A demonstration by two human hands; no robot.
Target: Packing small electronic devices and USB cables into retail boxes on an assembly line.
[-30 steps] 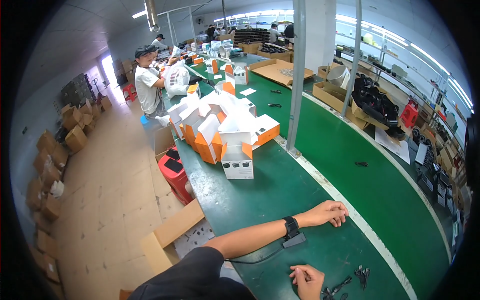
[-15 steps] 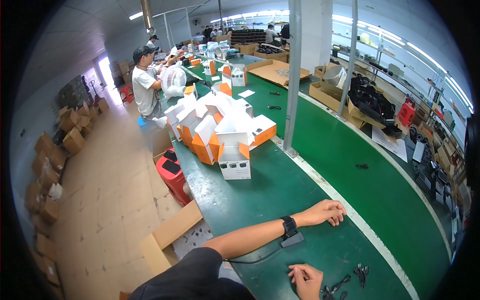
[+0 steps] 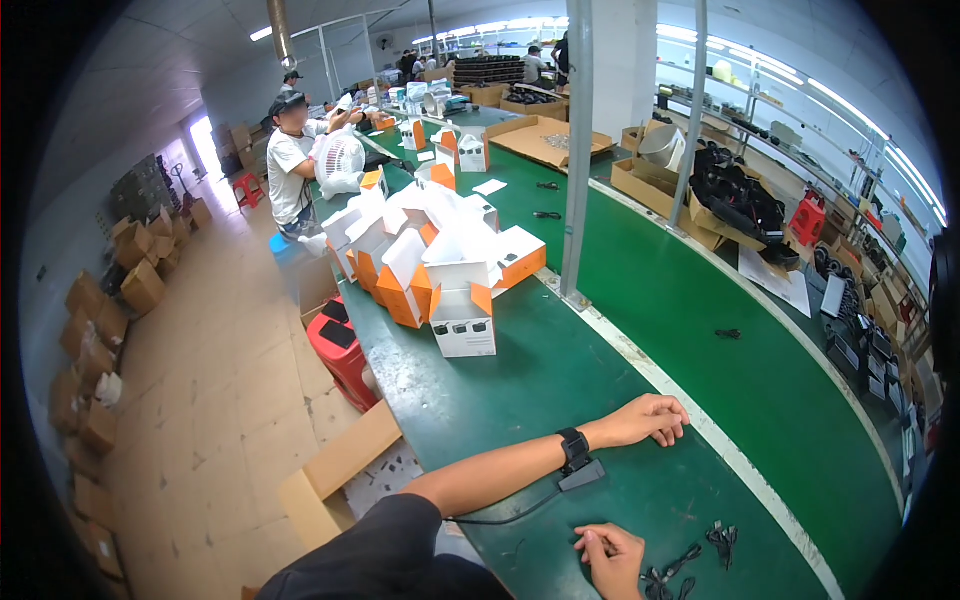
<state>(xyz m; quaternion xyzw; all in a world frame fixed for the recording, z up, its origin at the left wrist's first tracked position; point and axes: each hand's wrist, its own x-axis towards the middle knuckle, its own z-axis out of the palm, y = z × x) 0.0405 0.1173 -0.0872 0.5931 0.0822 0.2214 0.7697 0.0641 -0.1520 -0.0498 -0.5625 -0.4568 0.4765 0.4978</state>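
Observation:
My left hand (image 3: 648,420) rests on the green bench beside its pale edge strip. Its fingers are loosely bent and slightly apart, with nothing held. A black watch-like strap (image 3: 574,450) circles that wrist, and a small dark cabled device (image 3: 582,476) lies against it. Lower down, my right hand (image 3: 612,558) sits on the bench with its fingers curled in and the thumb over them; I see nothing in it. Just to its right lie bundled black cables (image 3: 672,574) and another black cable bundle (image 3: 722,540).
White-and-orange open boxes (image 3: 463,325) crowd the bench (image 3: 540,395) ahead. A metal post (image 3: 578,170) rises at its edge beside the green belt (image 3: 680,290), which carries a few cables. A co-worker (image 3: 292,165) stands far left, near a red stool (image 3: 342,355) and cartons.
The view has shifted slightly. The co-worker at the far left has turned the head. Both of my hands stay in place.

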